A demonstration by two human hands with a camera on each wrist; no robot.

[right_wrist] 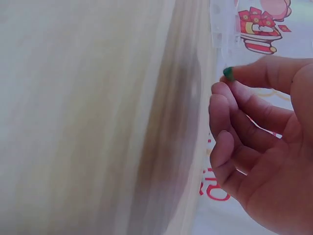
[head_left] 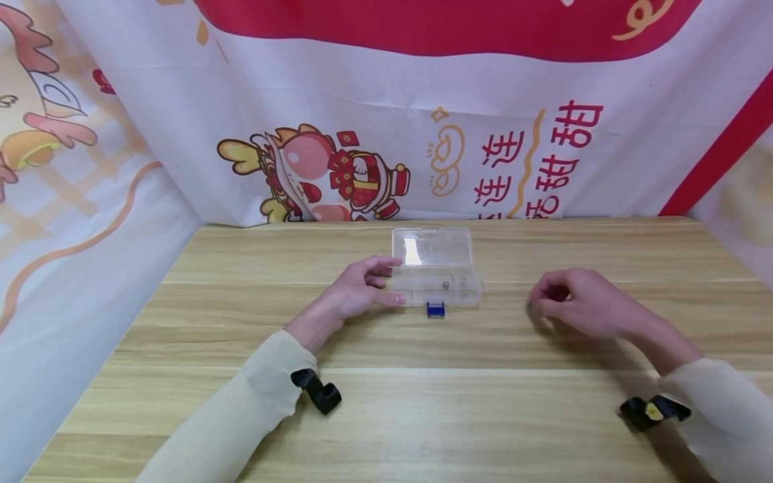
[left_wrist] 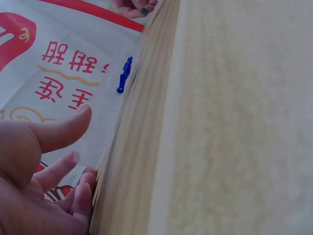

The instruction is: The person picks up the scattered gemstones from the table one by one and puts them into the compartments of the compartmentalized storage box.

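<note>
A clear plastic compartment box (head_left: 417,278) lies on the table with its hinged lid (head_left: 443,248) raised at the back. My left hand (head_left: 361,288) is at its left side, the thumb by the front corner and the fingers spread loosely. In the left wrist view, that thumb stands well apart from the fingers. To the right of the box, my right hand (head_left: 576,302) pinches a small green piece (right_wrist: 228,73) between thumb and forefinger, low over the table; its exact kind I cannot tell. A small blue piece (head_left: 435,309) sits at the box's front edge.
A small silvery round thing (head_left: 445,284) lies in one compartment. The wood-grain table (head_left: 423,416) runs back to a white and red printed cloth (head_left: 374,87), with more cloth hanging on the left. Both wrists carry black camera mounts (head_left: 317,390).
</note>
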